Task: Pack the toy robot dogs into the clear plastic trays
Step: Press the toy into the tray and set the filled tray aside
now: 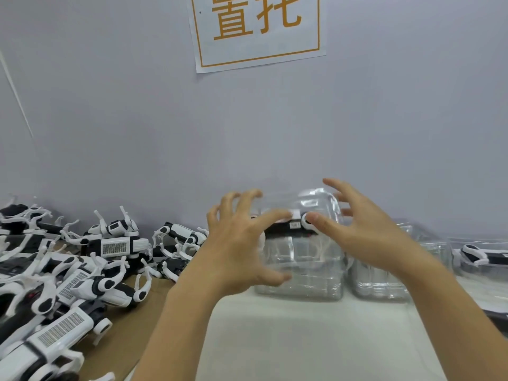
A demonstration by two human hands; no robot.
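Observation:
A clear plastic tray stands on the white table near the wall. A black-and-white toy robot dog lies in its top. My left hand hovers over the tray's left side with spread, bent fingers, and its index fingertip touches the dog. My right hand is spread over the tray's right side, thumb tip on the dog's round white joint. Neither hand grips anything.
A heap of loose toy robot dogs covers brown cardboard at the left. A second clear tray stands to the right, and another tray with a dog in it at far right. A paper sign hangs on the wall.

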